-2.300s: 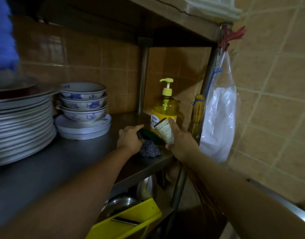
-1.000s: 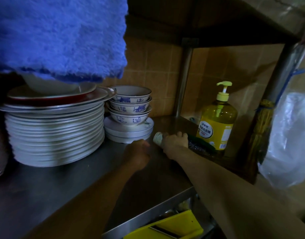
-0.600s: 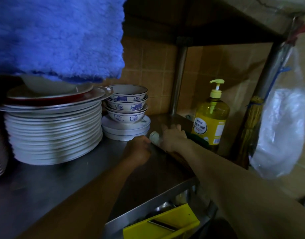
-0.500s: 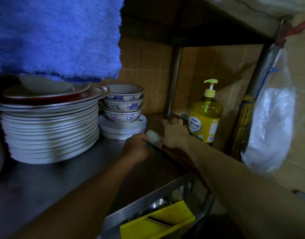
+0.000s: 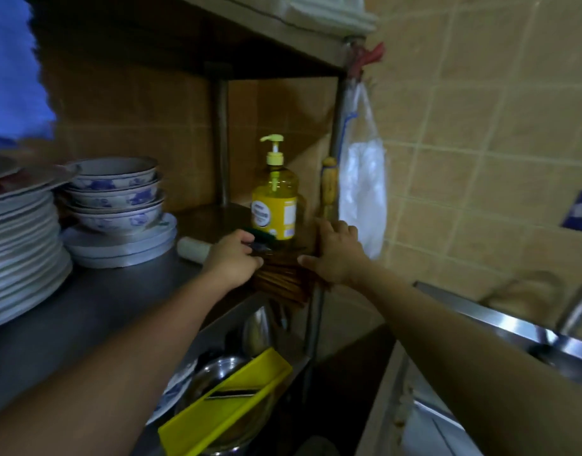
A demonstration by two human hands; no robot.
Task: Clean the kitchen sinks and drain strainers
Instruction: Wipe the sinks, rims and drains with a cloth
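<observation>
On the steel shelf (image 5: 125, 291) my left hand (image 5: 232, 256) curls its fingers round a dark scouring pad (image 5: 258, 249), with a green sponge (image 5: 262, 232) just behind it. My right hand (image 5: 336, 255) rests with fingers spread at the shelf's right front corner, beside a bundle of brown wooden sticks (image 5: 283, 283). A yellow pump bottle of dish soap (image 5: 274, 205) stands behind both hands. A small white roll (image 5: 193, 249) lies on the shelf left of my left hand. The steel sink's rim (image 5: 500, 319) and tap (image 5: 577, 311) show at lower right.
Stacked plates (image 5: 20, 245) and blue-patterned bowls (image 5: 113, 192) fill the shelf's left. A white plastic bag (image 5: 362, 189) and a small broom (image 5: 329, 185) hang at the right post. Below sit a yellow slicer (image 5: 230, 403) and steel bowls (image 5: 217, 370). A blue cloth (image 5: 10, 70) hangs top left.
My right hand let go of the white roll, which now lies on the shelf, and moved right to the corner. My left hand moved right onto the scouring pad.
</observation>
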